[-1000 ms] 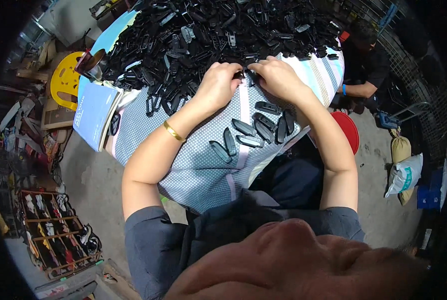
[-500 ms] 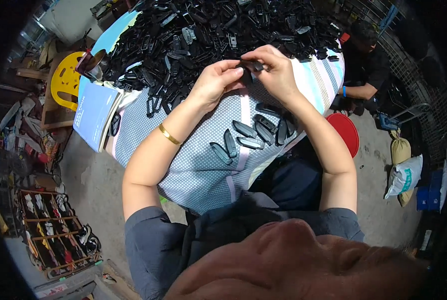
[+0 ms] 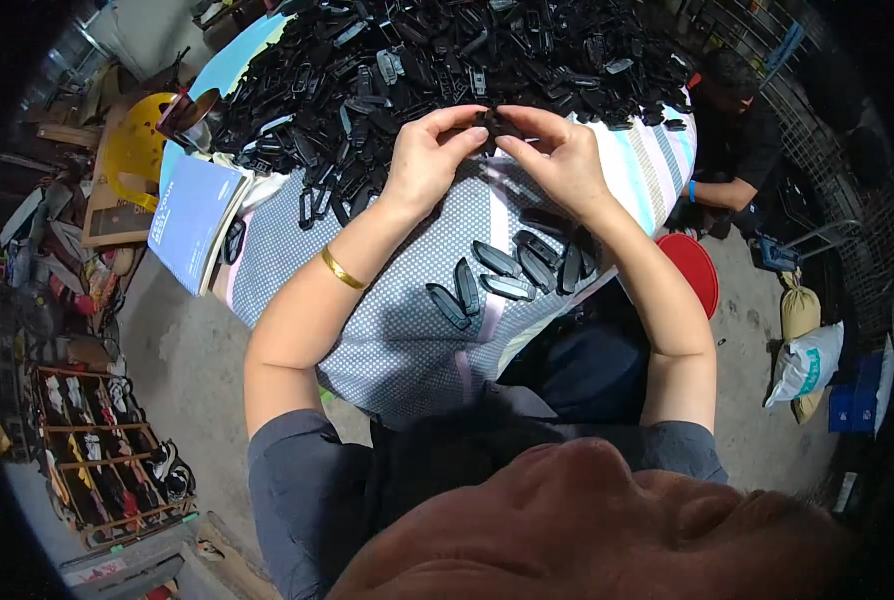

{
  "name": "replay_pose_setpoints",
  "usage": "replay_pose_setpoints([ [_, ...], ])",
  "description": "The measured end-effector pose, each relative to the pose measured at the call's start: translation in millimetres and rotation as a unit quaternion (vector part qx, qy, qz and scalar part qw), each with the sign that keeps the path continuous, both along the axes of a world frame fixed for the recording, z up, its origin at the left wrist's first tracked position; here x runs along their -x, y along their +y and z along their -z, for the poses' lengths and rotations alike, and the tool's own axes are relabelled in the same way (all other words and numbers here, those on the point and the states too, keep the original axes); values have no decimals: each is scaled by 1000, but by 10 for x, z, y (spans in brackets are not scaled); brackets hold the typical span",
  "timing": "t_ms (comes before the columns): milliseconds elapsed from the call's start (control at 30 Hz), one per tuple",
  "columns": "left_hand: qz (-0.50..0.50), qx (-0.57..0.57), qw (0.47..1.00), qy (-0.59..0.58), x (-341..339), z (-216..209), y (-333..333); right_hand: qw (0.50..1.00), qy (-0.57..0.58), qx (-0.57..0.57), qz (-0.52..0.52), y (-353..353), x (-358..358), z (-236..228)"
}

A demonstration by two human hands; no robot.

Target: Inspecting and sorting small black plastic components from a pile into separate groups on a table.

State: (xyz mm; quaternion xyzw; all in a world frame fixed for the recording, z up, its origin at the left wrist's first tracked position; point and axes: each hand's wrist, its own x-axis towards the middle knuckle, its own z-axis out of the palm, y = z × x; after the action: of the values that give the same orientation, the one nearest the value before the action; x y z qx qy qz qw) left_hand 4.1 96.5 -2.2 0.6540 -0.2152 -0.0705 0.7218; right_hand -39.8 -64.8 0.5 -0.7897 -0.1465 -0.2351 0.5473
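While left hand (image 3: 425,165) pinches black part (image 3: 493,124) (partly hidden) | right hand (image 3: 565,165) clamps it too

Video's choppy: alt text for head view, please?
Left hand and right hand meet around a small, partly hidden black object above a grey dotted cloth. Several oblong black plastic-looking pieces lie nearer the viewer; a large heap of black parts lies beyond the hands.

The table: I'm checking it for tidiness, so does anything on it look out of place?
Yes: the blue book at the left lies aslant and seems to overhang the table, so it looks insecurely placed.
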Motion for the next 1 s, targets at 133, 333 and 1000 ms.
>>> replay_pose_setpoints([
  [133,-16,-60,993,-98,-45,-20,60,996,-43,68,32,34,16,0],
  [333,0,-18,998,-64,0,-33,20,973,-160,148,78,52,5,22],
  [1000,99,21,993,-58,-26,-127,104,991,43,125,-28,11,-9,21],
])
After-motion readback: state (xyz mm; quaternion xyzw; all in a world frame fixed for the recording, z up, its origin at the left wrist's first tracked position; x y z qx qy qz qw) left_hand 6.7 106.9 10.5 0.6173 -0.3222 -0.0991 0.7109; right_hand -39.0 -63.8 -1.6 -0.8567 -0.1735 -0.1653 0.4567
